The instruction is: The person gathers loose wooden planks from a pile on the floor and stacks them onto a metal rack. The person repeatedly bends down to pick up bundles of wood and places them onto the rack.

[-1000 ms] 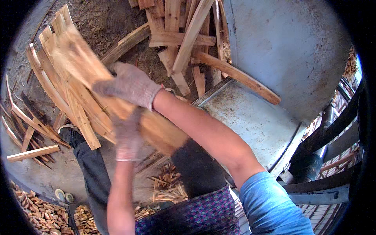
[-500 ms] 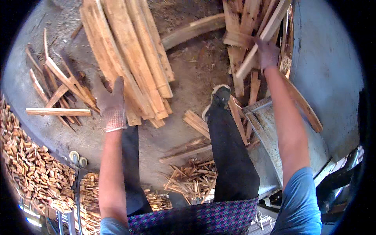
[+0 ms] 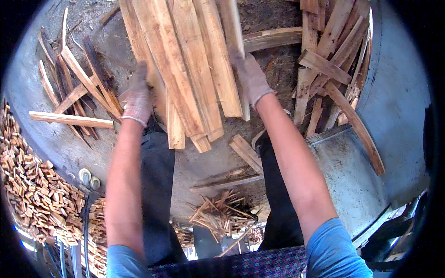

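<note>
Heap of thin brown wood scraps (image 3: 225, 212) lies near, between dark-trousered legs (image 3: 157, 190). Beyond, long flat pale-brown wooden planks (image 3: 192, 69) lie side by side, centre. Left hand in greyish knit glove (image 3: 138, 97) loosely open, just beside planks' left edge; right hand in matching glove (image 3: 251, 78) against rightmost plank, finger closure blurred, cannot tell. Far right, jumbled brown wood strips (image 3: 324, 69).

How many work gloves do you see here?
2: one glove on the left hand, by the left side of the middle boards, and one on the right hand, by their right side.
</note>
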The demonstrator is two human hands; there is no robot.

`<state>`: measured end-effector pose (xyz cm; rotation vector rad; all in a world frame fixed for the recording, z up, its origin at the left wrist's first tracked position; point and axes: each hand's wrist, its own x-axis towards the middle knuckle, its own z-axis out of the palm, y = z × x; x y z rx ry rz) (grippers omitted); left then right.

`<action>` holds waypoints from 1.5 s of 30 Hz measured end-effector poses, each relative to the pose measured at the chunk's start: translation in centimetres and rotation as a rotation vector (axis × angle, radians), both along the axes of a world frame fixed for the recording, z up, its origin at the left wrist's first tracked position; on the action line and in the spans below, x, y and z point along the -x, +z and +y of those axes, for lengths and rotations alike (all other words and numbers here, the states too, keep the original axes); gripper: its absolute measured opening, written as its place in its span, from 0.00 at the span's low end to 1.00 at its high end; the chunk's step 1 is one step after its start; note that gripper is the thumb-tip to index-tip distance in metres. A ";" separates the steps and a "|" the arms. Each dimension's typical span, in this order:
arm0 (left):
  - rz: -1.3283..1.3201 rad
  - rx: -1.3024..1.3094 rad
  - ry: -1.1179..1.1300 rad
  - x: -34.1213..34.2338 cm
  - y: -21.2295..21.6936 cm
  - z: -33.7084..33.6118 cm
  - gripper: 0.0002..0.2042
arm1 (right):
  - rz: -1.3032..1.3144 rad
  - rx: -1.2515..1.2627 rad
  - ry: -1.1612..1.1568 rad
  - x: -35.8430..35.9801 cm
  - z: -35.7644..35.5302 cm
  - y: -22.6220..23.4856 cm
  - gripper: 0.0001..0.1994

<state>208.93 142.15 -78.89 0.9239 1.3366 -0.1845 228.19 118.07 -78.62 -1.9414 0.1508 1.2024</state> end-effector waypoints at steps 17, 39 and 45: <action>-0.102 -0.012 -0.081 3.2 1.0 -7.1 0.40 | 0.312 -0.422 -0.006 0.7 -7.2 -5.1 0.32; -0.177 0.252 0.113 0.9 7.5 -8.1 0.32 | 0.478 -0.390 0.139 1.5 -1.2 3.0 0.31; -0.252 0.268 0.235 -2.0 15.9 -7.5 0.33 | 0.440 -0.316 0.110 0.7 0.4 10.7 0.26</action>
